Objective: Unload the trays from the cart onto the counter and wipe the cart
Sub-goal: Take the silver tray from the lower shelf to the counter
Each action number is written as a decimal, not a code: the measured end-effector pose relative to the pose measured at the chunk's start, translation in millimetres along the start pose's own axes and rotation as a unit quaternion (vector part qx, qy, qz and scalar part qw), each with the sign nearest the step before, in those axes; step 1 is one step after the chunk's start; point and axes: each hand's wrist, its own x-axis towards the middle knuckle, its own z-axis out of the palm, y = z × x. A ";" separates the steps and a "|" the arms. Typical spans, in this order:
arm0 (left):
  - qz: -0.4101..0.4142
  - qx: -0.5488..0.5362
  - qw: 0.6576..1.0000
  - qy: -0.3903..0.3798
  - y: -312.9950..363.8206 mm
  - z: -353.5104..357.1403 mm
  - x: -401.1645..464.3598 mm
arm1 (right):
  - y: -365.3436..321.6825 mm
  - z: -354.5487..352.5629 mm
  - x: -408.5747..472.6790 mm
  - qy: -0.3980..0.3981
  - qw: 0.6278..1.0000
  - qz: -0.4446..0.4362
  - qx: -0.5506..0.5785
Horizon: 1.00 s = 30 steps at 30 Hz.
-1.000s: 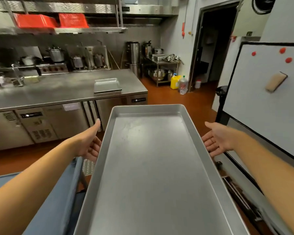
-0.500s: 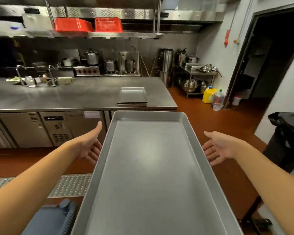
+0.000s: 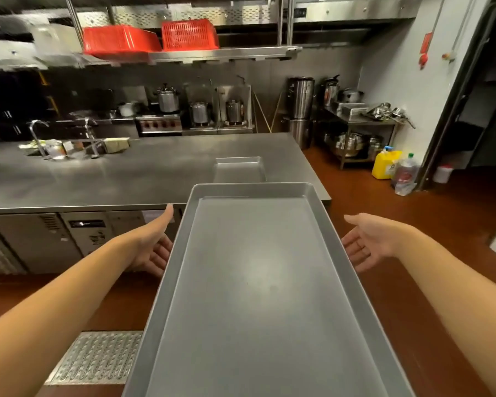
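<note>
Ahead of the fingertips of both hands, the counter (image 3: 103,179) lies bare across its middle and left. Beyond the right hand (image 3: 370,242) fingers, a tray (image 3: 240,167) already occupies the counter's near right corner. Far beyond the left hand (image 3: 152,247) fingers, taps (image 3: 40,138) and clutter crowd the counter's back left edge.

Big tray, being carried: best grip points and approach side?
The two long rims, one hand per side, likely about where the left hand and right hand now press on the tray. It is long, shallow and level, so opposed side support should keep it balanced on the way to the counter.
</note>
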 end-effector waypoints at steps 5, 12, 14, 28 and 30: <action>-0.027 -0.026 0.999 0.015 58.3 -20.5 105.2 | -92.2 -13.3 105.7 -0.021 1.000 0.002 -0.009; -0.046 -0.022 0.998 0.043 130.3 -62.9 229.3 | -219.4 -15.2 231.8 -0.043 0.999 0.012 -0.031; -0.046 -0.025 0.998 0.041 145.8 -74.6 263.8 | -248.1 -13.4 264.6 -0.051 0.998 0.014 -0.030; -0.027 -0.026 0.999 0.025 280.7 -167.4 531.4 | -428.4 16.1 475.1 0.007 1.000 0.011 -0.023; -0.031 -0.028 0.999 0.020 298.0 -172.3 563.4 | -446.9 14.5 500.5 0.002 1.000 0.013 -0.019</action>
